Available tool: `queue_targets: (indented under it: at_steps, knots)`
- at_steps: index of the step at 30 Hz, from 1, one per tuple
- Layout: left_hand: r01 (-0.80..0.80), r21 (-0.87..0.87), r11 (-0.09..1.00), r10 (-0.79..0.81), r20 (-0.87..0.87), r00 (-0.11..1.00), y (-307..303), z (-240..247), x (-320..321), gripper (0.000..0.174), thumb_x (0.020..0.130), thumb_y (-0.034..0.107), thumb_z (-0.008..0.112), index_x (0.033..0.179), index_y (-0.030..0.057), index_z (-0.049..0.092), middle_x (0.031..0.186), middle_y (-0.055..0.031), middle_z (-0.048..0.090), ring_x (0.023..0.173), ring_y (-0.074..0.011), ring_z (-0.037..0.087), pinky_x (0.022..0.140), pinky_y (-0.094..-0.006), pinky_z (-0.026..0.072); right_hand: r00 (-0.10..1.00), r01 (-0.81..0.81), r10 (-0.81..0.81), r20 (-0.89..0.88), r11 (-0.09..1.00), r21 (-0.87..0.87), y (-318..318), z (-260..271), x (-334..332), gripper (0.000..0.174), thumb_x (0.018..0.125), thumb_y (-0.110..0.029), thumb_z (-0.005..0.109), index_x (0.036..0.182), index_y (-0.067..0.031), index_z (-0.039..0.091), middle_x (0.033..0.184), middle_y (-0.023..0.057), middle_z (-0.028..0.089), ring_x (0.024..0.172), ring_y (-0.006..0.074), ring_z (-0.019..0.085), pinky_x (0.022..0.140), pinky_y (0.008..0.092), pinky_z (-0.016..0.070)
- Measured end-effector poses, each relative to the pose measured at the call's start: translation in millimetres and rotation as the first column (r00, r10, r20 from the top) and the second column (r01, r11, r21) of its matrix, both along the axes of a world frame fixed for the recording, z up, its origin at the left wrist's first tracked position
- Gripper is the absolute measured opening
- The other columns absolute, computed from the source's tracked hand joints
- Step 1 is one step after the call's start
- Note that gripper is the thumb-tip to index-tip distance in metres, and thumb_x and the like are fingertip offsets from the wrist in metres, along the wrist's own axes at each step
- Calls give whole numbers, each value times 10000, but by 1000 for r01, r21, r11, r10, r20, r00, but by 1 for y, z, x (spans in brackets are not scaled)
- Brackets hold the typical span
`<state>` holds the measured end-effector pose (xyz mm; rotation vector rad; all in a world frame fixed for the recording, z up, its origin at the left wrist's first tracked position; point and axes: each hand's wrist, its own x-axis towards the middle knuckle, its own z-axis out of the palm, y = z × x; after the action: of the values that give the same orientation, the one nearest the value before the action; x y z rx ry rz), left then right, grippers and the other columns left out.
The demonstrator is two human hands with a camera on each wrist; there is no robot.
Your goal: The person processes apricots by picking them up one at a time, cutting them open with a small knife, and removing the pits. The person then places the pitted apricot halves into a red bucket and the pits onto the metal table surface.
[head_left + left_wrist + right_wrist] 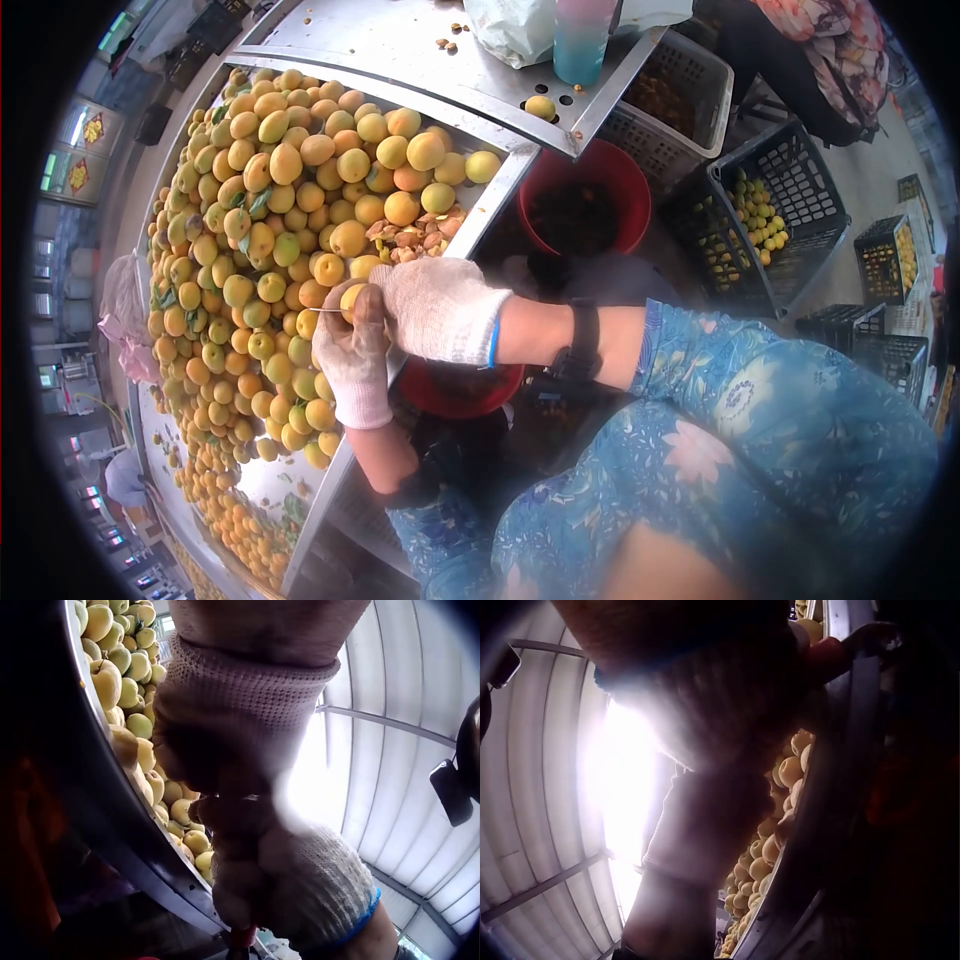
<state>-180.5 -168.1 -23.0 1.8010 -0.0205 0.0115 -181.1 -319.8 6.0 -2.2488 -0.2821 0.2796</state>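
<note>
In the head view my gloved left hand [352, 365] pinches a yellow apricot [352, 298] between thumb and fingers, over the near edge of the heap of apricots [270, 250]. My right hand [440, 308], in a white glove with a blue cuff edge, meets it from the other side. It grips a red-handled knife [829, 661]; a metal end sticks out behind the fist in the right wrist view. A thin blade [326, 310] shows beside the held apricot. Both wrist views show the hands together, dark against bright light.
The metal table's raised rim [490, 205] runs between body and fruit. Split apricot pieces [415, 238] lie beside the heap. Below the rim stand a red bucket [632, 215] and a second red bucket [465, 395]. A black crate [800, 195] holds apricots. A blue-green cup [580, 60] stands on the upper table.
</note>
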Motion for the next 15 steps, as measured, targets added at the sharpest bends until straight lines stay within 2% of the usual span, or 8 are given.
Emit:
queue_targets:
  at_steps: [2, 4, 8, 10, 11, 12, 14, 15]
  knots:
    - [20, 50, 999, -21, 19, 1000, -1, 6, -2, 284, 900, 164, 663, 1063, -60, 596, 845, -35, 613, 713, -72, 548, 660, -201, 470, 999, 5, -6, -41, 1000, -17, 0, -1, 1, 255, 812, -212, 613, 1004, -54, 668, 932, 180, 691, 918, 329, 673, 769, 429, 531]
    - [37, 51, 998, -42, 104, 994, -3, 9, -4, 292, 901, 166, 663, 1064, -68, 595, 871, -49, 615, 728, -81, 567, 680, -212, 481, 999, -34, 33, 16, 991, 129, 1, -11, 3, 157, 831, -170, 553, 903, -43, 610, 885, 209, 658, 865, 386, 641, 750, 449, 508]
    - [46, 91, 995, -61, 173, 983, -1, 5, -6, 291, 887, 143, 667, 1061, -79, 595, 905, -68, 614, 775, -102, 587, 733, -229, 488, 993, -117, 109, 51, 971, 210, 5, -29, 13, 139, 814, -152, 566, 851, -31, 625, 850, 213, 655, 824, 389, 643, 727, 440, 505]
    - [16, 217, 976, -73, 257, 964, 0, 2, -5, 300, 883, 125, 639, 1092, -82, 581, 965, -101, 630, 842, -162, 609, 792, -297, 502, 985, -156, 168, -31, 959, 238, 5, -30, 17, 153, 803, -150, 573, 810, -10, 635, 784, 198, 657, 765, 349, 654, 690, 411, 502]
    - [23, 216, 976, -79, 255, 964, 0, 2, -6, 300, 883, 125, 639, 1092, -82, 581, 965, -101, 630, 842, -162, 609, 792, -297, 502, 983, -148, 175, -56, 934, 326, 5, -33, 19, 171, 793, -148, 584, 796, 14, 638, 705, 188, 644, 701, 287, 645, 655, 382, 497]
    - [-27, 302, 953, -68, 299, 952, -1, 3, -7, 340, 890, 136, 607, 1144, -86, 562, 1026, -122, 629, 906, -193, 605, 848, -322, 486, 984, -141, 169, -58, 934, 327, 3, -35, 19, 171, 793, -148, 584, 796, 14, 638, 705, 188, 644, 701, 287, 645, 655, 382, 497]
    - [-79, 383, 920, -64, 348, 935, -6, 4, -9, 382, 897, 146, 575, 1195, -90, 543, 1087, -143, 627, 969, -224, 602, 903, -347, 470, 983, -136, 175, -54, 895, 425, -4, -22, 19, 135, 766, -118, 599, 754, 15, 619, 645, 159, 613, 578, 218, 607, 562, 345, 483]
    - [-67, 204, 977, 3, 301, 954, -11, 4, -10, 423, 910, 173, 536, 1243, -88, 516, 1155, -156, 603, 1033, -237, 582, 949, -356, 440, 895, -211, 294, -335, 942, 262, -11, -4, 26, 109, 777, -94, 604, 699, -23, 577, 560, 81, 534, 427, 155, 495, 417, 308, 395]
